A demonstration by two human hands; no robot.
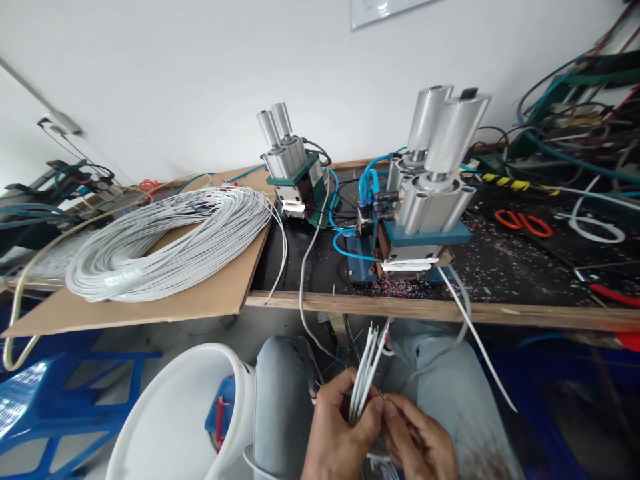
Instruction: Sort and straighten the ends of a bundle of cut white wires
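Observation:
My left hand (336, 433) is closed round a small bundle of white cables (366, 367) held upright over my lap, their stripped ends pointing up toward the bench edge. My right hand (417, 440) sits just right of the bundle with thumb and fingers pinched at the cables' lower part. Above them on the bench stands a pneumatic wire-stripping machine (425, 213) with two silver cylinders and blue air hoses. A second, smaller machine (295, 180) stands behind it to the left.
A large coil of white cable (170, 243) lies on a cardboard sheet (210, 293) at the left. A white bucket (175, 413) stands by my left knee, a blue plastic stool (60, 400) beyond it. Orange scissors (525, 223) and tangled hoses lie at the right.

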